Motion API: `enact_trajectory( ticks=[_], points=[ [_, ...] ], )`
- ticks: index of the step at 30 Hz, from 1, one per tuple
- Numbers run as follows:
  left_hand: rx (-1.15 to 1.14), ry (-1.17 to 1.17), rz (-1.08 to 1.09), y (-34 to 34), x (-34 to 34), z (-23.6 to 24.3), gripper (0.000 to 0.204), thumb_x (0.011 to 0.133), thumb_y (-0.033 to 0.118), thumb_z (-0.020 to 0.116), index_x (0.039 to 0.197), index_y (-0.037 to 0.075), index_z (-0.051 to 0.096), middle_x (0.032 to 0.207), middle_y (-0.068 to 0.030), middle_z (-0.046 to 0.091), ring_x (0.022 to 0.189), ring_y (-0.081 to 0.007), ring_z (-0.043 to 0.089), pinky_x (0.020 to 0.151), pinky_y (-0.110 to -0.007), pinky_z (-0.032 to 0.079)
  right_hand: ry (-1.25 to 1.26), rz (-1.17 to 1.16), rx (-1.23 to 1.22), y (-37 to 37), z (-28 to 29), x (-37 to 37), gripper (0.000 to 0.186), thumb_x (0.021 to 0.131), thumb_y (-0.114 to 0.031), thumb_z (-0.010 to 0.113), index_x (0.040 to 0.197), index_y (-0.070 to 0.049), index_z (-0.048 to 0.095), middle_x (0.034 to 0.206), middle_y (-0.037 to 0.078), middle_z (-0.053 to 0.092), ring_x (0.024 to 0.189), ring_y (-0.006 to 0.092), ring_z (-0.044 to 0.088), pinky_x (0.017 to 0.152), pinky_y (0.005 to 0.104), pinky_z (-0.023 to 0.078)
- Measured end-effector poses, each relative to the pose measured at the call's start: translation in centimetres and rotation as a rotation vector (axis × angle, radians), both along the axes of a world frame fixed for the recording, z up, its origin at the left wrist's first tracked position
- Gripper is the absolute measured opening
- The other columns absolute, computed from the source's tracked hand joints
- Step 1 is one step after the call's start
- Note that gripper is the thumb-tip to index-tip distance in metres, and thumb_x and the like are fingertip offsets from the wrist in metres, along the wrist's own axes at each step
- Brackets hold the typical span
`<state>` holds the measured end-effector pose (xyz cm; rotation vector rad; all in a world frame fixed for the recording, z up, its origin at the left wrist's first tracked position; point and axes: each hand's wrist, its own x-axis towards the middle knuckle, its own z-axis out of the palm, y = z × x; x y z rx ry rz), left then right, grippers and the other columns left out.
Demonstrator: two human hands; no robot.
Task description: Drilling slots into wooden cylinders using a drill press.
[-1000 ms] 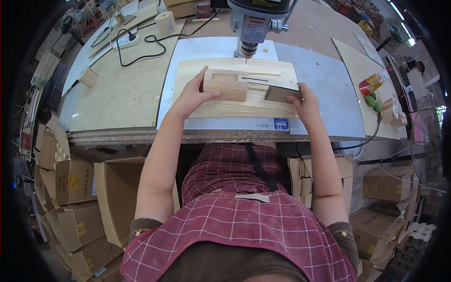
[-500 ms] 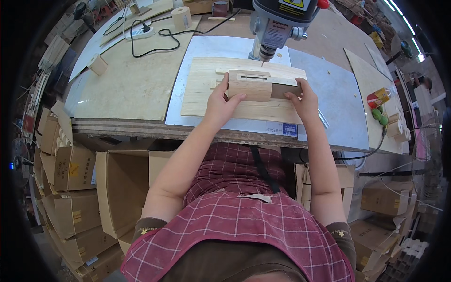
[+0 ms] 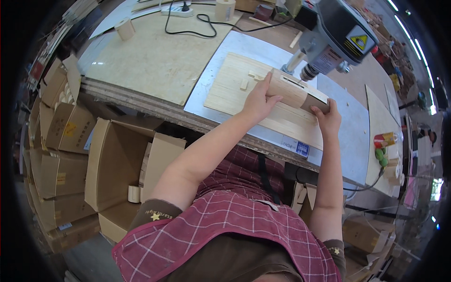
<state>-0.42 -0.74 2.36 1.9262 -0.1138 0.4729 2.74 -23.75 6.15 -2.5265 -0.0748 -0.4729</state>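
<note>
A pale wooden block (image 3: 287,93) with a rounded side and a narrow slot in its top lies on a flat wooden board (image 3: 230,89). My left hand (image 3: 260,102) is closed round its left end, thumb in front. My right hand (image 3: 329,118) pinches the dark brown piece (image 3: 315,100) at the block's right end. Just over the slot is the thin bit of a bench drill (image 3: 336,49), below its chuck (image 3: 309,72); whether the bit touches the wood I cannot tell. Small wood offcuts (image 3: 244,85) lie left of the block.
The board rests on a blue-white sheet (image 3: 199,101) on the workbench. Wooden cylinders (image 3: 125,29), a power strip (image 3: 177,10) and a black cable (image 3: 206,33) sit at the back left. At right are a red-yellow can (image 3: 384,139) and green items (image 3: 381,157). An open carton (image 3: 115,164) stands below left.
My view has turned, so the bench and drill appear tilted and the drill further right. Both hands have shifted the block toward the drill; its slot is now close under the bit.
</note>
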Motion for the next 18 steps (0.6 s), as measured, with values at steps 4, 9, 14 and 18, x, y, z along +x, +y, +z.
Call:
enact_trajectory(
  ticks=[4,9,14,18],
  points=[
    [-0.093,-0.026,-0.034,0.3,0.1,-0.7,0.074,0.076,0.017,0.065,0.135,0.000,0.022,0.108,-0.0173,0.048,0.075,-0.0189,0.052,0.065,-0.027,0.045,0.004,-0.017,-0.052,0.9,0.1,0.2,0.052,0.063,-0.030,0.076,0.102,-0.005,0.052,0.083,0.019,0.062,0.078,0.0328,0.061,0.067,0.0367,0.048],
    [-0.182,0.003,-0.055,0.8,-0.3,-0.5,0.076,0.076,0.015,0.065,0.135,0.001,0.020,0.114,-0.0182,0.045,0.080,-0.0201,0.052,0.067,-0.028,0.045,-0.042,0.023,-0.063,1.7,-0.3,0.2,0.051,0.065,-0.027,0.075,0.105,-0.005,0.052,0.082,0.019,0.062,0.075,0.0315,0.062,0.066,0.0355,0.048],
    [-0.214,0.015,-0.080,0.3,-0.4,0.0,0.074,0.074,0.014,0.064,0.134,0.001,0.022,0.114,-0.0221,0.043,0.100,-0.0322,0.049,0.083,-0.034,0.043,0.022,0.070,-0.008,0.2,-0.2,0.0,0.054,0.067,-0.024,0.074,0.112,-0.008,0.051,0.078,0.017,0.062,0.069,0.0224,0.061,0.062,0.0317,0.047],
    [-0.197,-0.062,-0.063,0.2,0.0,-0.9,0.074,0.074,0.013,0.065,0.134,0.002,0.022,0.116,-0.0215,0.043,0.097,-0.0310,0.051,0.080,-0.033,0.045,0.159,0.204,-0.106,-1.3,4.2,0.5,0.055,0.074,-0.019,0.069,0.122,-0.007,0.045,0.089,0.010,0.062,0.066,0.0108,0.057,0.061,0.0253,0.045]
  ],
)
